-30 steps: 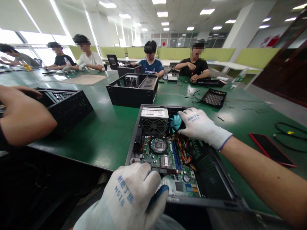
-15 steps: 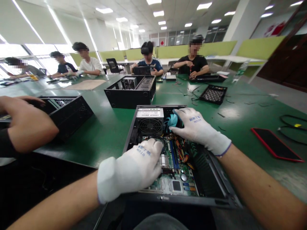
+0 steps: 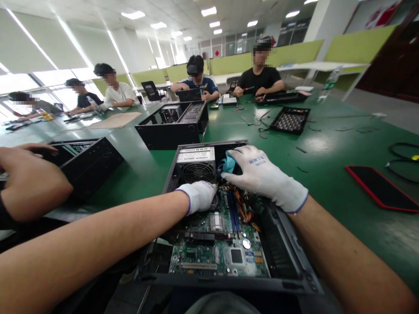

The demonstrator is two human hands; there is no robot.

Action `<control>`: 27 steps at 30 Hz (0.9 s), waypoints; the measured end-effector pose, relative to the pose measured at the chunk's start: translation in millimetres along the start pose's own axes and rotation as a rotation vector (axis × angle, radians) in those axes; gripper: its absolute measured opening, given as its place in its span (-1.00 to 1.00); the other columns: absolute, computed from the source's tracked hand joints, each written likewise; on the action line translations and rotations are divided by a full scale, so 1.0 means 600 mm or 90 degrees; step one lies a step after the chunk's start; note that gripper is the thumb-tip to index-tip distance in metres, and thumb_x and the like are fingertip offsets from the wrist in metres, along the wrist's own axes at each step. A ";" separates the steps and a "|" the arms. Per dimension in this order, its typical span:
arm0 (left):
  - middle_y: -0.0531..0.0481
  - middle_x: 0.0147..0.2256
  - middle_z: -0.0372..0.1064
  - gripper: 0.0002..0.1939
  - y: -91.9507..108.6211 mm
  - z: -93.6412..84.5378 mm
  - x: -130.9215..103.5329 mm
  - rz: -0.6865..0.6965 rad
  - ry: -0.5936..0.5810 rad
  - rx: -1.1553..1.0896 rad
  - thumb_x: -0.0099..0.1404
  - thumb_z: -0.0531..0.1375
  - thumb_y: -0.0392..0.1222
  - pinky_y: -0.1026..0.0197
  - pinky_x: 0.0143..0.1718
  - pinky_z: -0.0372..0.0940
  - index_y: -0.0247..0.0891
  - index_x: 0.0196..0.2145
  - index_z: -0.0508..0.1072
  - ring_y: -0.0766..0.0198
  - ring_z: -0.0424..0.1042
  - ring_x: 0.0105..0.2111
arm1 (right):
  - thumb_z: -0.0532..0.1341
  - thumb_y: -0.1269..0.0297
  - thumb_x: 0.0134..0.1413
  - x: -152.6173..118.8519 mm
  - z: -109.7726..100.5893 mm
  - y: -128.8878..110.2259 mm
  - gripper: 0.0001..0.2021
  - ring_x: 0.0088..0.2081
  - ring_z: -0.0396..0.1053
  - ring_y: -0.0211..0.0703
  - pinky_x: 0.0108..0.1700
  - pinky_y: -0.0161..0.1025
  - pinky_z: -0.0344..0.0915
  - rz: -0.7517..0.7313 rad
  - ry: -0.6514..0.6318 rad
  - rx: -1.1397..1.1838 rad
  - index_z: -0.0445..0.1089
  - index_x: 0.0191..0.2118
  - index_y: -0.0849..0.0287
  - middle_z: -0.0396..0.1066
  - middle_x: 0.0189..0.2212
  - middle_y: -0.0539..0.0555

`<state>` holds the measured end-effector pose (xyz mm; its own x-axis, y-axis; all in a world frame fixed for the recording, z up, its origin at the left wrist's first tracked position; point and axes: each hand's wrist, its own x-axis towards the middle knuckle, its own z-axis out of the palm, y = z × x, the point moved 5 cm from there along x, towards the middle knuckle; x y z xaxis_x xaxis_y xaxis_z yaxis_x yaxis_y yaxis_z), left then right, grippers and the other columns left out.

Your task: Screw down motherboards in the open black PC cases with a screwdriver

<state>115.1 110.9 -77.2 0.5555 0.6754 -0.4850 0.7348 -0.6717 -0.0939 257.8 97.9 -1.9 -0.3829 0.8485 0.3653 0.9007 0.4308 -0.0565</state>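
An open black computer case [image 3: 288, 244] lies in front of me, with a green motherboard [image 3: 225, 250] and a power supply [image 3: 196, 163] inside. My right hand [image 3: 262, 172], in a white glove, grips a light-blue fan [image 3: 228, 164] beside the power supply, thumb and fingers around its edge. Curled at the near edge of the power supply is my gloved left hand [image 3: 200, 196]. Its fingertips reach down by dark cables above the board, and whatever they hold is hidden. Coloured wires [image 3: 242, 205] run beneath my right hand.
Another open case [image 3: 170, 131] stands beyond mine. At left, a neighbour's arm [image 3: 36, 183] reaches into a further case [image 3: 88, 165]. A red-edged black tablet-like panel [image 3: 381, 187], a cable [image 3: 404, 161] and a black grille tray [image 3: 290, 121] lie to the right. Several people work across the green table.
My left hand has moved away from me, from over the motherboard to the power supply's near edge, uncovering the board. My right hand stays on the fan. The view has shifted slightly.
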 end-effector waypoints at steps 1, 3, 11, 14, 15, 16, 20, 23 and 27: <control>-0.32 0.07 0.49 -0.44 0.000 0.002 0.001 0.003 0.009 -0.008 0.20 0.30 -0.26 0.04 0.04 0.45 -0.37 0.16 0.39 -0.07 0.53 0.03 | 0.18 -0.12 0.22 0.000 0.001 0.000 -0.33 0.15 0.29 0.23 0.22 0.05 0.17 -0.004 0.001 0.000 0.36 0.22 0.36 0.41 0.11 0.38; -0.33 0.05 0.49 -0.46 -0.001 0.003 0.001 0.008 0.030 -0.018 0.23 0.28 -0.24 0.04 0.04 0.45 -0.39 0.16 0.39 -0.07 0.54 0.01 | 0.18 -0.12 0.22 0.001 0.003 -0.001 -0.32 0.14 0.29 0.24 0.21 0.06 0.18 -0.017 -0.001 0.002 0.37 0.22 0.37 0.41 0.11 0.39; -0.33 0.02 0.51 -0.61 -0.005 0.005 0.005 0.004 0.037 -0.006 0.30 0.24 -0.21 0.00 0.10 0.40 -0.38 0.06 0.49 -0.10 0.53 0.02 | 0.20 -0.11 0.21 0.002 0.004 0.000 -0.31 0.17 0.27 0.29 0.21 0.09 0.17 -0.026 -0.015 0.034 0.35 0.24 0.38 0.37 0.16 0.41; -0.32 0.04 0.51 -0.64 -0.005 0.001 0.004 0.000 0.024 -0.005 0.30 0.23 -0.27 0.01 0.12 0.39 -0.38 0.04 0.51 -0.09 0.53 0.03 | 0.19 -0.12 0.23 -0.001 0.005 0.000 -0.32 0.17 0.26 0.28 0.20 0.09 0.17 -0.031 -0.013 0.045 0.35 0.24 0.36 0.37 0.15 0.38; -0.32 0.05 0.51 -0.64 -0.004 0.000 0.003 0.000 0.018 -0.002 0.29 0.23 -0.28 0.01 0.13 0.39 -0.38 0.04 0.51 -0.09 0.53 0.04 | 0.18 -0.13 0.23 -0.001 0.004 0.000 -0.32 0.17 0.26 0.28 0.20 0.09 0.17 -0.032 -0.010 0.046 0.35 0.24 0.36 0.38 0.15 0.38; -0.32 0.05 0.50 -0.64 -0.004 0.000 0.003 0.000 0.013 0.000 0.29 0.23 -0.29 0.01 0.13 0.39 -0.38 0.04 0.51 -0.09 0.52 0.04 | 0.18 -0.13 0.23 -0.002 0.004 0.000 -0.32 0.16 0.26 0.28 0.20 0.09 0.16 -0.033 -0.008 0.046 0.35 0.23 0.36 0.38 0.14 0.38; -0.30 0.05 0.51 -0.64 -0.007 0.001 0.004 -0.009 0.011 -0.005 0.28 0.23 -0.28 0.02 0.15 0.37 -0.36 0.04 0.52 -0.07 0.52 0.05 | 0.17 -0.13 0.24 -0.002 0.004 -0.001 -0.33 0.16 0.27 0.28 0.19 0.09 0.17 -0.036 -0.017 0.043 0.35 0.22 0.37 0.38 0.13 0.40; -0.27 0.05 0.51 -0.63 -0.009 0.002 0.006 -0.007 0.025 -0.010 0.30 0.24 -0.25 0.04 0.17 0.36 -0.33 0.05 0.51 -0.04 0.51 0.07 | 0.17 -0.13 0.23 -0.002 0.004 -0.002 -0.33 0.16 0.27 0.28 0.19 0.08 0.17 -0.036 -0.016 0.038 0.36 0.22 0.37 0.38 0.13 0.40; -0.25 0.07 0.51 -0.61 -0.010 0.000 0.007 0.000 0.039 -0.017 0.30 0.24 -0.25 0.05 0.17 0.35 -0.31 0.09 0.50 -0.04 0.50 0.08 | 0.17 -0.14 0.23 -0.001 0.001 -0.004 -0.35 0.12 0.30 0.27 0.16 0.08 0.20 -0.033 -0.013 0.031 0.38 0.20 0.33 0.40 0.12 0.38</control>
<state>113.1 117.8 -79.0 0.5785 0.6930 -0.4303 0.7438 -0.6647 -0.0705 255.7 96.5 -2.5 -0.4332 0.8305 0.3500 0.8686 0.4884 -0.0837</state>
